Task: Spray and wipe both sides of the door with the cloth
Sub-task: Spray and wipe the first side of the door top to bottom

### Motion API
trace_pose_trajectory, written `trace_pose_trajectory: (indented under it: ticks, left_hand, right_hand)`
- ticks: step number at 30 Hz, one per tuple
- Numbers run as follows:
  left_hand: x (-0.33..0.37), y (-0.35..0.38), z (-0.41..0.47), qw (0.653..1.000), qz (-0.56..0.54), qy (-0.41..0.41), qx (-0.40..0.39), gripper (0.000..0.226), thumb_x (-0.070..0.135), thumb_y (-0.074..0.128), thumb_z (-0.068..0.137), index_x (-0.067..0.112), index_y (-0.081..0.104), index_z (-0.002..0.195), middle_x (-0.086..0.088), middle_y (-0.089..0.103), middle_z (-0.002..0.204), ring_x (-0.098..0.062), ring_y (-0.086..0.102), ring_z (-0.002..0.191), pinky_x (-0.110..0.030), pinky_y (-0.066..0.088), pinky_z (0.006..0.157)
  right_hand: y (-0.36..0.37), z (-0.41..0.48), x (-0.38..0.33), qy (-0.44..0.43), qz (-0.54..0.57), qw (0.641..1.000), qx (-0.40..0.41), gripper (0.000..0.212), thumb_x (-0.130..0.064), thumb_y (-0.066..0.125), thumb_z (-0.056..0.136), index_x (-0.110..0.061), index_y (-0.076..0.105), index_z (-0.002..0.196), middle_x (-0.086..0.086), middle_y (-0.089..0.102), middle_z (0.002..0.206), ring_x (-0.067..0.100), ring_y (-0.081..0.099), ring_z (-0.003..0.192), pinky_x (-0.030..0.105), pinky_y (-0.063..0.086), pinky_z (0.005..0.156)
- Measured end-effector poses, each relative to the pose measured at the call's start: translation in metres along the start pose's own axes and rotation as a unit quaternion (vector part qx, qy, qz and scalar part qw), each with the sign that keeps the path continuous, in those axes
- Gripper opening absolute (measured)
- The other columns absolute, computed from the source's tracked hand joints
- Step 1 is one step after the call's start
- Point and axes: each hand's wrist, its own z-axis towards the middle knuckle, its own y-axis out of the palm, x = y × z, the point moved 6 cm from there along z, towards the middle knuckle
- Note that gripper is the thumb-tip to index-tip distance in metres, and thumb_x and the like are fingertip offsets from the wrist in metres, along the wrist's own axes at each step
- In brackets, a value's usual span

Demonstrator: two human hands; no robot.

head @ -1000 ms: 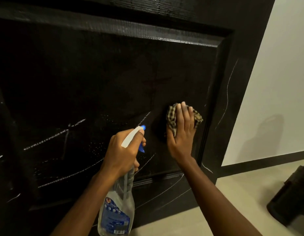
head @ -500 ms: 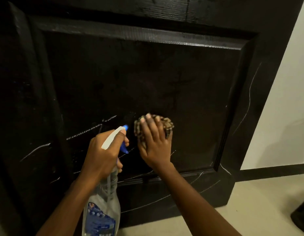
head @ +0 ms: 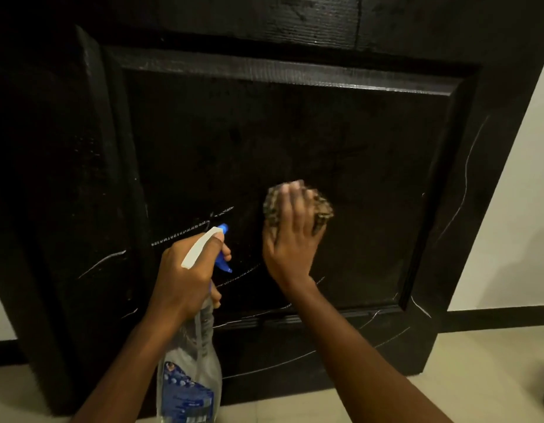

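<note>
The right hand [head: 290, 239] lies flat over a bunched cloth [head: 322, 210], fingers spread and mostly straight, pressing it against the door [head: 295, 132]. The fingers point toward 12 o'clock and the forearm runs off toward 5 o'clock. The cloth is brown and pale, and it seems checked, though motion blur smears both it and the fingertips. It shows past the hand at 10 o'clock and at 2 o'clock.

The cloth sits on the door's recessed panel, close to the panel's middle and a little toward 4 o'clock from it. The door is black with a raised moulding framing the panel.

At 8 o'clock from the cloth, near it but apart, the left hand [head: 185, 276] is wrapped round the neck of a spray bottle [head: 190, 377]. The forefinger rests along the white top and other fingers curl at the blue trigger [head: 223, 265]. The blue nozzle [head: 224, 228] points toward 1 o'clock, at the door. The clear bottle body hangs toward 6 o'clock from the hand and carries a blue label.

Thin white streaks [head: 191, 230] cross the panel at 9 o'clock from the cloth. More of them curve across the bottom rail at 6 o'clock and up the right-hand stile at 3 o'clock.

Beyond the door's edge at 3 o'clock stands a pale wall [head: 515, 193] with a dark skirting [head: 493, 319] along its foot. A light floor [head: 478, 377] spreads at 5 o'clock.
</note>
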Motion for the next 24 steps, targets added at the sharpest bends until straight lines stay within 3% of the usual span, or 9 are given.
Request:
trace_pose_trajectory:
  ticks: [2,4,7,11,14,19,24]
  left_hand:
    - [0.002,-0.003,-0.003,1.000,0.004,0.002,0.005,0.040,0.032,0.048,0.104,0.007,0.068,0.079,-0.007,0.070,0.069,-0.035,0.058,0.035,-0.037,0.049,0.039]
    - [0.000,-0.006,-0.007,1.000,0.011,-0.006,0.005,0.041,0.033,0.048,0.104,0.006,0.068,0.080,-0.008,0.068,0.060,-0.035,0.057,0.035,-0.040,0.050,0.040]
    - [-0.006,-0.010,-0.012,1.000,0.000,-0.025,-0.006,0.042,0.036,0.048,0.103,0.008,0.068,0.080,-0.010,0.071,0.070,-0.037,0.056,0.036,-0.043,0.051,0.040]
    - [-0.012,-0.013,-0.014,0.999,0.004,-0.045,-0.017,0.041,0.037,0.049,0.102,0.009,0.068,0.078,-0.008,0.072,0.077,-0.032,0.055,0.036,-0.040,0.052,0.040]
    - [-0.010,-0.014,-0.011,0.998,0.029,-0.043,-0.027,0.042,0.038,0.049,0.102,0.011,0.068,0.077,-0.004,0.070,0.069,-0.030,0.057,0.037,-0.046,0.054,0.041]
    - [-0.019,-0.025,-0.007,0.996,0.049,-0.077,-0.022,0.047,0.045,0.048,0.101,0.009,0.065,0.076,-0.012,0.069,0.072,-0.025,0.057,0.038,-0.037,0.053,0.041]
    - [-0.030,-0.063,-0.015,0.996,0.028,-0.067,0.052,0.042,0.038,0.049,0.101,0.009,0.067,0.077,-0.009,0.068,0.067,-0.027,0.056,0.037,-0.032,0.049,0.039]
  right_hand:
    - [0.016,-0.031,-0.012,-0.193,-0.057,0.978,-0.061,0.073,-0.041,0.051,0.095,-0.024,0.022,0.160,-0.001,0.017,0.168,0.017,0.009,0.156,0.055,0.011,0.122]
    - [0.020,-0.054,0.004,-0.275,-0.073,0.955,-0.082,0.072,-0.040,0.057,0.095,-0.026,0.028,0.159,-0.003,0.020,0.168,0.016,0.017,0.155,0.057,0.021,0.121]
    - [0.010,-0.065,0.042,-0.195,-0.058,0.975,-0.090,0.076,-0.039,0.052,0.092,-0.028,0.020,0.160,-0.004,0.017,0.168,0.014,0.010,0.156,0.059,0.026,0.117]
    - [-0.010,-0.039,0.073,0.057,0.025,0.998,-0.016,0.075,-0.034,0.047,0.092,-0.023,0.017,0.161,0.000,0.014,0.169,0.013,-0.001,0.157,0.051,0.006,0.124]
    - [-0.018,-0.012,0.060,0.133,0.072,0.988,0.029,0.074,-0.030,0.046,0.093,-0.018,0.018,0.161,0.002,0.014,0.169,0.013,-0.003,0.156,0.046,-0.001,0.125]
    - [-0.016,0.019,0.014,0.153,0.111,0.981,0.051,0.073,-0.031,0.045,0.094,-0.017,0.019,0.161,0.003,0.015,0.169,0.014,-0.002,0.156,0.051,-0.001,0.125]
    - [0.016,0.019,-0.072,0.042,0.054,0.998,0.011,0.075,-0.039,0.045,0.095,-0.020,0.015,0.161,0.003,0.015,0.169,0.016,-0.002,0.156,0.053,0.002,0.123]
